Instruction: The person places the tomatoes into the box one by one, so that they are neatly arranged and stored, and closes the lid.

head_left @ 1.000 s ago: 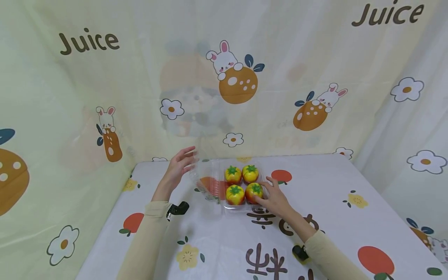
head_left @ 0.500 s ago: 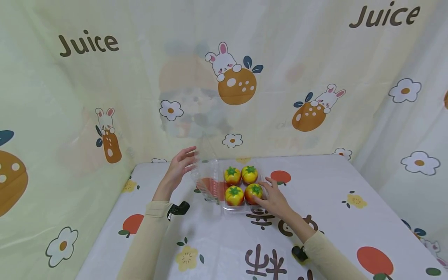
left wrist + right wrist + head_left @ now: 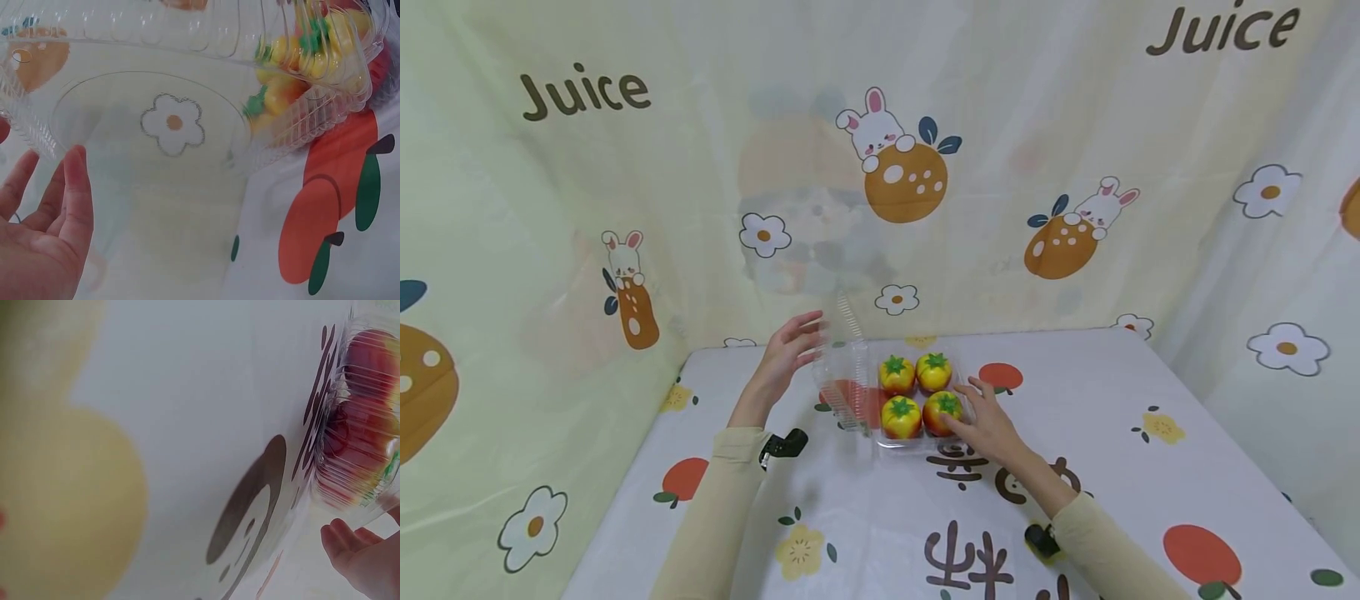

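A clear plastic clamshell box (image 3: pixel 904 446) sits on the table with its hinged lid (image 3: pixel 844 367) standing up on the left side. Inside lie several yellow-and-red toy fruits with green leafy tops, among them the front-right fruit (image 3: pixel 942 411). My left hand (image 3: pixel 786 358) is behind the lid, its loosely bent fingers (image 3: pixel 76 169) touching or very near the lid's outer edge. At the box's right side is my right hand (image 3: pixel 988 423), thumb over the front-right fruit and box rim. In the right wrist view its other fingers (image 3: pixel 340 540) hang relaxed, outside the box wall.
The table is covered with a white cloth (image 3: pixel 850 533) printed with fruit, flowers and dark lettering. A patterned curtain (image 3: pixel 805 150) closes off the back and both sides. Black wrist cameras sit at both cuffs, the left camera (image 3: pixel 786 443) being plainly seen.
The lid tilts slightly more toward the box, with the left hand moving a touch to the right. My right hand stays at the box. The head view has shifted a little.
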Demonstrator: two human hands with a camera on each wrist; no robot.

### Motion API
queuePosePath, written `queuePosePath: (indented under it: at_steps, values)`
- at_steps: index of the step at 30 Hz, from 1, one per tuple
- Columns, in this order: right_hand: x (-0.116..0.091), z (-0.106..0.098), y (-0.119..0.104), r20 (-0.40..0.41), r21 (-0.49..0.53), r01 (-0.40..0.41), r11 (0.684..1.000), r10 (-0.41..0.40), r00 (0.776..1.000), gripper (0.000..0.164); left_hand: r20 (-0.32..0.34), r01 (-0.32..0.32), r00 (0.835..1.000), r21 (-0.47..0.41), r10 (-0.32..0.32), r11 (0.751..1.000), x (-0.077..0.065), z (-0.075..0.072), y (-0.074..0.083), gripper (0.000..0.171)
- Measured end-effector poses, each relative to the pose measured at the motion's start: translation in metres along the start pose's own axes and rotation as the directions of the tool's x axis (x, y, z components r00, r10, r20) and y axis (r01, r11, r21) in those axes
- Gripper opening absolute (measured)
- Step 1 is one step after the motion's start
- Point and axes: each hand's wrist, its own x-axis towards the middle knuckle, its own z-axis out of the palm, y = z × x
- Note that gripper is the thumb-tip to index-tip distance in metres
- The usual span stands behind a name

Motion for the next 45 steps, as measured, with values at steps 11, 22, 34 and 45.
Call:
queuePosePath:
  at_steps: [11, 22, 34, 45]
  values:
    - [0.000, -0.001, 0.010, -0.001, 0.136, -0.063, 0.989, 0.064, 0.998, 0.061, -0.003, -0.007, 1.000, 0.012, 0.007, 1.000, 0.000, 0.005, 0.000, 0.046]
    - [-0.003, 0.000, 0.017, 0.004, 0.227, -0.069, 0.971, 0.070, 0.998, 0.052, 0.000, 0.000, 1.000, 0.002, 0.000, 1.000, -0.001, 0.008, 0.000, 0.047]
    - [-0.004, -0.005, 0.016, 0.003, 0.262, -0.084, 0.961, 0.086, 0.996, 0.048, -0.018, 0.011, 1.000, 0.018, -0.011, 1.000, 0.001, 0.014, -0.003, 0.045]
    - [-0.005, -0.005, 0.013, -0.006, 0.250, -0.104, 0.963, 0.109, 0.994, 0.050, -0.005, 0.040, 0.999, 0.000, -0.040, 0.999, 0.003, 0.016, -0.009, 0.046]
